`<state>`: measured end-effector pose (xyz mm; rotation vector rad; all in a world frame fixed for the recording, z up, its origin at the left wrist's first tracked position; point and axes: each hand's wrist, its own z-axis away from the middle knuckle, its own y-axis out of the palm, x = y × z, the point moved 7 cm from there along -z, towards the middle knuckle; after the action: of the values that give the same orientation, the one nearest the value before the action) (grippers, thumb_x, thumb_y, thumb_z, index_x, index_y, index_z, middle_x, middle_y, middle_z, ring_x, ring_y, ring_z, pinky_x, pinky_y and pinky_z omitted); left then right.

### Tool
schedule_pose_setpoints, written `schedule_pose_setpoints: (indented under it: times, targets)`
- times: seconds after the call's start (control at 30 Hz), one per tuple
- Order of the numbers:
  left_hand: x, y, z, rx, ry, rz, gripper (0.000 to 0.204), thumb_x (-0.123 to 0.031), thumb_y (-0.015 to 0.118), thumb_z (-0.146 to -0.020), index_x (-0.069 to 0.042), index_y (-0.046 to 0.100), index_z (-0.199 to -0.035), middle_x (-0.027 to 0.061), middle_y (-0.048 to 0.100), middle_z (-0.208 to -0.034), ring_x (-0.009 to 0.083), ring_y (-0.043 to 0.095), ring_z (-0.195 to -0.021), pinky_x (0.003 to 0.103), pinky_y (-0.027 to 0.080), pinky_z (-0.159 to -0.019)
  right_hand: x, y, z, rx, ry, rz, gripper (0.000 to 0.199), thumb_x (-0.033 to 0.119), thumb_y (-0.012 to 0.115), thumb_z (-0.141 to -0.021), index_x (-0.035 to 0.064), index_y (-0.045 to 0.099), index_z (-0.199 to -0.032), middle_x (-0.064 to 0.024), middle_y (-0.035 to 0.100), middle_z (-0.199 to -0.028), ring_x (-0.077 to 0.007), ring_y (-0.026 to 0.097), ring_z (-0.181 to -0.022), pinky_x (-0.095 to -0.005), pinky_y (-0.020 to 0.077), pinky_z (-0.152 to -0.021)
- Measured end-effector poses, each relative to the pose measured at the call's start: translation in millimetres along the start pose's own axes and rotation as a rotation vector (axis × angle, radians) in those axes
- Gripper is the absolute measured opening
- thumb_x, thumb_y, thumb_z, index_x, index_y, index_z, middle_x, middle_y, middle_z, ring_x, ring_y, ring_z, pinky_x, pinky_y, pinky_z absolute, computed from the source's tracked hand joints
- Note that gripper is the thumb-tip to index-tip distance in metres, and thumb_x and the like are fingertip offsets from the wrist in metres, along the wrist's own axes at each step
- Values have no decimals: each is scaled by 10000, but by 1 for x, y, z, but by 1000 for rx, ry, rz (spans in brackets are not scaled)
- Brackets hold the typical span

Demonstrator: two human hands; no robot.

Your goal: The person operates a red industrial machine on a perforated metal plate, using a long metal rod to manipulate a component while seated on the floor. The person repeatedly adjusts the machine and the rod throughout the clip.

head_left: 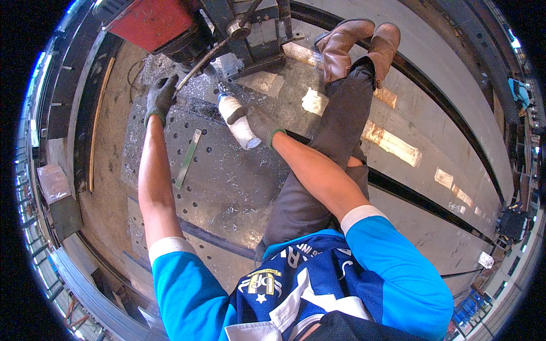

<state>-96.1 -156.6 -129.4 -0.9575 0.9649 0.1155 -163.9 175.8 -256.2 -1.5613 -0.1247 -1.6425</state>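
Observation:
My left hand [161, 98], in a dark glove, is closed at the end of a long metal lever [200, 63]. That lever runs up to the hub of a drilling machine with a red housing [152, 25]. In my gloved right hand [261, 121] is a plastic squeeze bottle [229, 105] of whitish liquid. It lies tilted, its blue-collared top toward the drill's cutter [209, 70], a little apart from it. Beneath the cutter is a dark steel plate [227, 176] scattered with metal shavings and drilled with several round holes.
A narrow green strip [188, 159] lies on the plate, right of my left forearm. My legs stretch across the steel, with brown boots [341, 48] beside the machine. Long steel beams with dark gaps [438, 102] extend right. A wrapped box [52, 183] stands far left.

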Motion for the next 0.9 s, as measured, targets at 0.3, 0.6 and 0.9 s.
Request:
schedule_pose_setpoints:
  times: [0.3, 0.6, 0.9]
  targets:
    - [2, 1, -2, 9, 8, -11, 579, -542, 713, -968, -15, 774, -1201, 94, 743, -938, 182, 688, -727, 353, 550, -639, -26, 24, -18, 85, -39, -18, 551, 261, 329, -1064, 200, 874, -1014, -192, 787, -1133, -329, 725, -1057, -428, 535, -1007]
    - [1, 2, -1, 8, -26, -41, 597, -539, 714, -962, -7, 772, -1225, 100, 756, -960, 186, 694, -738, 352, 550, -662, 0, 0, 4, 77, 32, -23, 523, 281, 323, -1100, 180, 837, -1097, -205, 754, -1228, -375, 693, -1145, -458, 508, -1058]
    - [7, 3, -4, -11, -7, -15, 601, -544, 704, -971, -1, 769, -1220, 104, 759, -951, 192, 692, -718, 355, 549, -666, 28, -23, 16, 183, 78, 56, 510, 346, 311, -1131, 45, 648, -1368, -274, 650, -1407, -427, 607, -1333, -511, 451, -1151]
